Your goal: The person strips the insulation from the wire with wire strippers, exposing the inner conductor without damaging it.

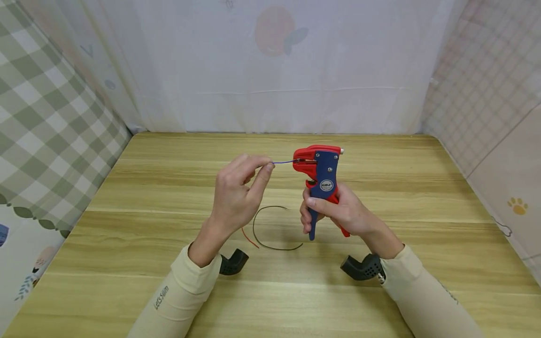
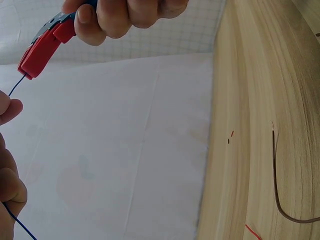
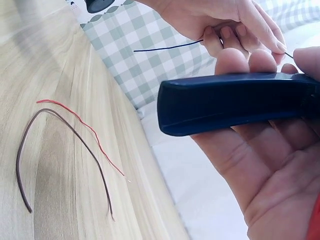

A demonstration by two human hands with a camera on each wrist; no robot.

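Observation:
My left hand (image 1: pixel 238 192) pinches a thin blue wire (image 1: pixel 284 162) between thumb and forefinger. The wire's far end runs into the red jaws of a red and blue wire stripper (image 1: pixel 327 169). In the right wrist view the other end of the blue wire (image 3: pixel 167 48) trails out behind the left hand. Curled round the tool's handles, my right hand (image 1: pixel 338 209) holds the stripper upright above the table. The blue handle (image 3: pixel 235 102) lies across the right fingers in the right wrist view, and the red jaws (image 2: pixel 42 52) show in the left wrist view.
On the wooden table (image 1: pixel 148 197) lie a curved brown wire (image 3: pixel 92 150) and a shorter red wire (image 3: pixel 92 131), each with a bared end. Tiny cut bits (image 2: pixel 231 134) sit near the table's far edge. A pale curtain (image 1: pixel 270 108) stands behind the table.

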